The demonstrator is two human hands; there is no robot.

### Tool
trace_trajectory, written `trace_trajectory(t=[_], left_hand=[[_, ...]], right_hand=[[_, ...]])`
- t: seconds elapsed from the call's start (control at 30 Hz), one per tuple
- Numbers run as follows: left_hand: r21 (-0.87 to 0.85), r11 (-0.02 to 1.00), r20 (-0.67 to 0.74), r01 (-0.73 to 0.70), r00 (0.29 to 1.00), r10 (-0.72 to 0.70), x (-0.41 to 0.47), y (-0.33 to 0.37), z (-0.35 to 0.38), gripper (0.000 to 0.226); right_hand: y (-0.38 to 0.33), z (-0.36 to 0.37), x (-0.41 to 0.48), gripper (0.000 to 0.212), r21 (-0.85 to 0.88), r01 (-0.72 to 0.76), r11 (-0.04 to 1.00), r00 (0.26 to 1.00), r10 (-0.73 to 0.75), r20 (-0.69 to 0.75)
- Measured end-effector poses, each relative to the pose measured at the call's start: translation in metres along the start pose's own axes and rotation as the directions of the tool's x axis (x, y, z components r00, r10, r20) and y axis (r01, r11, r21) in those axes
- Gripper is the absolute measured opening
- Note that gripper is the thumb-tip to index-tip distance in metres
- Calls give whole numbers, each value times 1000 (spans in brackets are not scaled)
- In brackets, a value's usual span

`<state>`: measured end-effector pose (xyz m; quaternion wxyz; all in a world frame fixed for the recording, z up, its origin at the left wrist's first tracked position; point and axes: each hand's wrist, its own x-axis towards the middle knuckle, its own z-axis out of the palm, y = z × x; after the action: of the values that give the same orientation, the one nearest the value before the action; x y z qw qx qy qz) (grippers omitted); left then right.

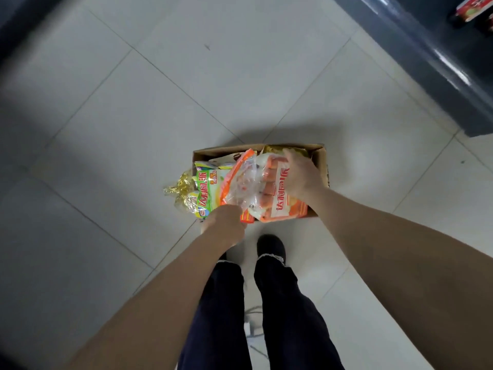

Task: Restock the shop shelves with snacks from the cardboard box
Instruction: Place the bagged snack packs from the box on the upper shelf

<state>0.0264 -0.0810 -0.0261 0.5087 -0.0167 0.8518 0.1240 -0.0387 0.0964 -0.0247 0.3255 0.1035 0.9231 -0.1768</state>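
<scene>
Standing in dark trousers on pale floor tiles, bent over the work; pinching the near corner of a clear-fronted pack with the left hand, fingers closed tight on the film; clasping the orange pack beside it with the right hand, fingers curled over its far end, thumb hidden. Lifting, by the look of it, off the top of the load in the cardboard box, set on the floor just ahead of the shoes, with a green pack and gold foil bag overhanging its left wall. Could tear or lose the thin film if hauled by that one corner; could drag the overhanging packs out onto the floor; could stumble over the box when turning to the dark shelf, well apart at far right.
</scene>
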Motion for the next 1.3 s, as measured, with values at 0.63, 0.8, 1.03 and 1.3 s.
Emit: trace_trajectory(t=[0.63,0.8,1.03,1.3], left_hand=[[-811,567,142,143,989,-47,8,14,18,45],[-883,453,51,123,984,-168,-42,9,-27,87],[-976,192,-146,-105,965,-217,-115,6,-87,85],[-956,99,-294,-277,894,-337,-196,-21,-165,56]], right_hand=[[15,-13,17,37,75,84,994,994,-78,-70],[-12,-61,-16,39,177,19,984,998,-10,-55],[-64,-126,-63,34,403,-33,914,998,50,-30],[-139,-193,-112,42,605,51,795,997,-71,9]])
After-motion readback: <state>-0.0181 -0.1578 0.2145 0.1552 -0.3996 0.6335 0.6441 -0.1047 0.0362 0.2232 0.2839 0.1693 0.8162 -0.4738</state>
